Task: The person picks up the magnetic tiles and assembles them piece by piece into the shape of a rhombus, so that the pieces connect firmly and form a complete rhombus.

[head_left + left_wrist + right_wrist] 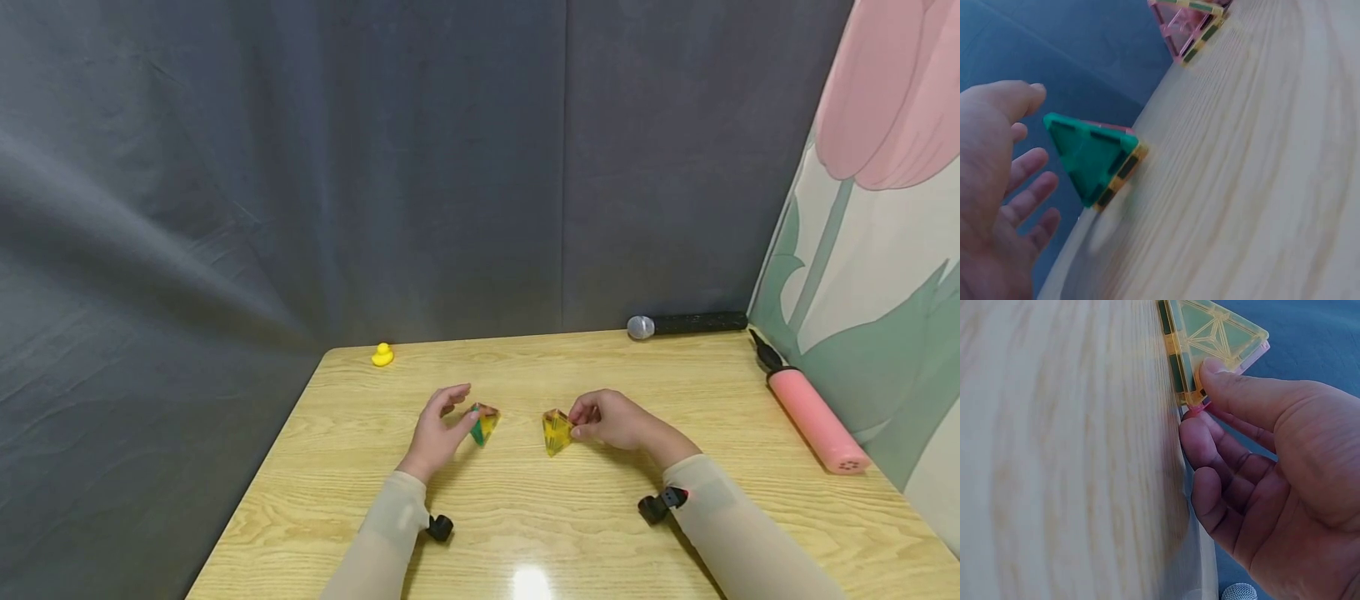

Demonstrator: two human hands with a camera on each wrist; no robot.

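Two small pyramids built from translucent magnetic tiles stand apart on the wooden table (517,508). The left pyramid (486,423) has green, yellow and reddish sides; its green tile (1092,157) faces the left wrist camera. Beside it is my left hand (435,437), fingers relaxed and spread, with a gap to the green tile in the left wrist view. My right hand (611,419) pinches a lower corner of the yellow-and-pink pyramid (556,435). In the right wrist view, its thumb lies on the yellow tile (1225,337) while the other fingers curl behind and below the corner.
A yellow rubber duck (382,356) sits at the far left corner. Along the back right edge lies a black microphone (697,323), near a pink hand pump (817,421) on the right. A dark curtain (450,167) hangs behind the table.
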